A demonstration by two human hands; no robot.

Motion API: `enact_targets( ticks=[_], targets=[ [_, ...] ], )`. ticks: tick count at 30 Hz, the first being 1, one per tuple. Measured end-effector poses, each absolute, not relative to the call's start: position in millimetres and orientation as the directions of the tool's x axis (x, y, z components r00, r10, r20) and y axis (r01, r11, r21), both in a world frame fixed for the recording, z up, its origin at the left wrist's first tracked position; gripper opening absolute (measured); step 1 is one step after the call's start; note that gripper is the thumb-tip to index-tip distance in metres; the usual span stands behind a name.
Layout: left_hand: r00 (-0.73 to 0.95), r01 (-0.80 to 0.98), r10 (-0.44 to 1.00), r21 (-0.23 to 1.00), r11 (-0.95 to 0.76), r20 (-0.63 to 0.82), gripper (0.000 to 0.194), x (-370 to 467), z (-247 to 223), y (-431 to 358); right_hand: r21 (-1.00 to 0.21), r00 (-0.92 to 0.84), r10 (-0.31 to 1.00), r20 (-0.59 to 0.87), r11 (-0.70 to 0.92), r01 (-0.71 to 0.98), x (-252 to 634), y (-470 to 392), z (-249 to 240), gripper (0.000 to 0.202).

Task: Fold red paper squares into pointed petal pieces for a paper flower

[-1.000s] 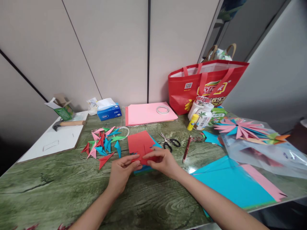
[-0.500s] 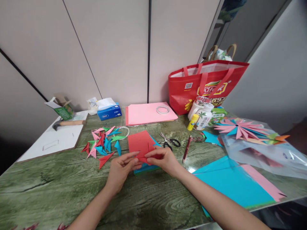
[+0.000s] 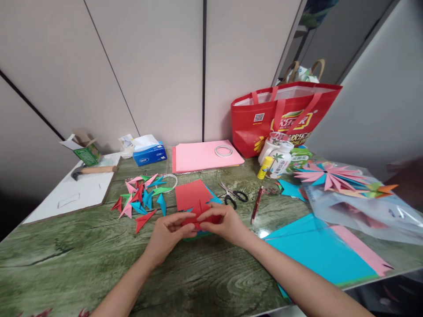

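Between my two hands is a small piece of red paper [image 3: 199, 213], partly covered by my fingers. My left hand [image 3: 170, 231] pinches its left side, and my right hand [image 3: 224, 222] grips its right side. Under and behind it lie a red sheet [image 3: 190, 193] and blue sheets [image 3: 214, 197], with a green edge showing below. Several folded pieces [image 3: 142, 200] in pink, red, blue and green are heaped left of my hands. Black-handled scissors [image 3: 234, 193] lie open behind my right hand, and a dark red pen [image 3: 257, 204] lies to their right.
Pink paper [image 3: 198, 157] bears a tape roll. Behind stand a tissue box [image 3: 150, 155], red bag [image 3: 247, 127], white bottle [image 3: 280, 163] and glue stick [image 3: 265, 168]. Blue sheets [image 3: 320, 255] and a plastic bag [image 3: 370, 215] lie right; a hammer [image 3: 95, 169] rests on a white board [image 3: 71, 189].
The red paper has risen slightly and tilted between my fingers, its point now upright. My hands have shifted a little. The whole view has moved slightly.
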State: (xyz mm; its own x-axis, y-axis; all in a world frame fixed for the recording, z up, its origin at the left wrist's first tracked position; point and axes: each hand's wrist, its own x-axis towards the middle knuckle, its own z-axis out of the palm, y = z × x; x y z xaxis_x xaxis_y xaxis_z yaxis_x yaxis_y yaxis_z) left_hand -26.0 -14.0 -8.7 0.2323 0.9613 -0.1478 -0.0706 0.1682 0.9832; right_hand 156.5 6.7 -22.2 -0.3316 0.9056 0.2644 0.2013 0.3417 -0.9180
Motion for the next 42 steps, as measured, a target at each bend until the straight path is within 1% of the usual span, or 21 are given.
enact_targets(
  ticks=[2,4,9,11,16,20,23,28,32,34,36,38,42],
  targets=[
    [0.254,-0.078,0.949,0.974,0.213,-0.187,0.027,-24,-9,-14,-0.917,-0.352,0.900,0.258,0.343,0.203,155,4,-21,0.013],
    [0.238,-0.094,0.949,0.968,0.234,-0.206,0.028,-22,-10,-14,-0.924,-0.362,0.897,0.253,0.335,0.184,155,3,-21,0.015],
    [0.116,-0.120,0.969,0.965,0.231,-0.218,0.033,-18,-8,-14,-0.944,-0.402,0.886,0.232,0.304,0.125,158,5,-21,0.022],
    [0.094,-0.115,0.972,0.968,0.224,-0.214,0.032,-18,-8,-15,-0.949,-0.408,0.885,0.223,0.292,0.114,158,7,-22,0.022],
    [0.106,-0.093,0.979,0.978,0.186,-0.176,0.030,-19,-9,-16,-0.953,-0.381,0.899,0.216,0.278,0.117,158,8,-23,0.020],
    [0.117,-0.073,0.979,0.981,0.178,-0.169,0.029,-19,-10,-15,-0.944,-0.370,0.900,0.230,0.299,0.140,158,7,-24,0.020],
    [0.156,-0.025,0.975,0.986,0.165,-0.159,0.028,-21,-11,-14,-0.930,-0.366,0.899,0.240,0.321,0.179,158,6,-24,0.019],
    [0.189,0.048,0.976,0.994,0.098,-0.105,0.029,-21,-11,-13,-0.909,-0.384,0.890,0.245,0.349,0.228,156,3,-20,0.018],
    [0.218,0.009,0.965,0.989,0.148,-0.146,0.037,-19,-10,-13,-0.908,-0.403,0.883,0.240,0.351,0.229,155,1,-20,0.019],
    [0.233,0.019,0.959,0.987,0.160,-0.160,0.040,-19,-10,-13,-0.904,-0.398,0.884,0.245,0.357,0.237,154,1,-21,0.020],
    [0.241,0.049,0.958,0.987,0.151,-0.158,0.039,-19,-10,-13,-0.907,-0.383,0.892,0.240,0.347,0.240,154,1,-24,0.022],
    [0.204,0.085,0.969,0.989,0.122,-0.137,0.036,-19,-9,-13,-0.921,-0.348,0.909,0.231,0.320,0.223,153,1,-27,0.025],
    [0.051,0.107,0.993,0.989,0.099,-0.105,0.035,-19,-8,-13,-0.951,-0.228,0.945,0.234,0.272,0.151,151,3,-31,0.023]
  ],
)
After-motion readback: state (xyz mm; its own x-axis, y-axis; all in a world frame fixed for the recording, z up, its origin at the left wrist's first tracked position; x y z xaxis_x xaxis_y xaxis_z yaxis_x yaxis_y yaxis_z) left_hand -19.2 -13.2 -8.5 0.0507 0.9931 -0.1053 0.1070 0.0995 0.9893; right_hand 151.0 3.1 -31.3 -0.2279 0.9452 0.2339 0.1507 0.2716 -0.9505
